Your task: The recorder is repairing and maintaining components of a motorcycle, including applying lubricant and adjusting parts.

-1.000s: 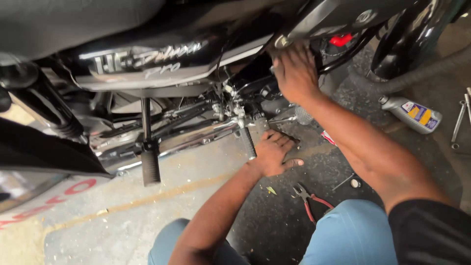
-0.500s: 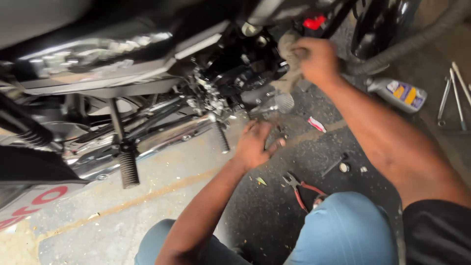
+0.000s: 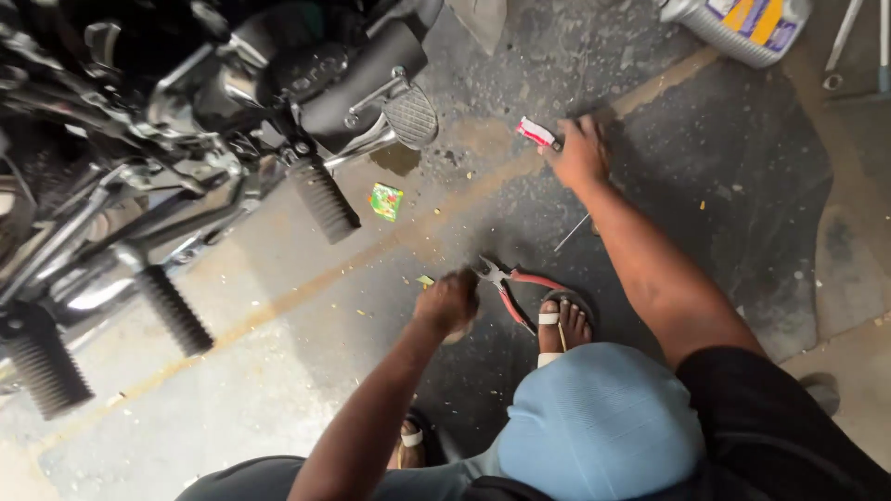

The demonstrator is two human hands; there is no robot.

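Observation:
My left hand [image 3: 448,301] is low over the dark floor with its fingers curled. It is blurred and lies right against the jaws of red-handled pliers [image 3: 516,286]; whether it grips them is unclear. My right hand [image 3: 580,153] reaches further out, fingertips down on the floor beside a small red and white piece [image 3: 535,132]. What lies under those fingers is hidden. A thin metal rod [image 3: 571,233] lies between the two hands. The black motorcycle [image 3: 186,102] fills the upper left, with its foot pedal [image 3: 410,116] closest to my right hand.
Ribbed rubber footpegs [image 3: 325,199] [image 3: 174,311] stick out from the bike toward me. A green wrapper [image 3: 386,200] lies on the floor near them. A grey bottle [image 3: 742,23] lies at the top right beside metal tools [image 3: 849,32]. My sandalled foot [image 3: 561,325] and blue-clad knee [image 3: 603,417] are below.
The view has dropped from the engine to the floor. My right hand left the motorcycle and came down to the floor. My left hand moved over to the pliers.

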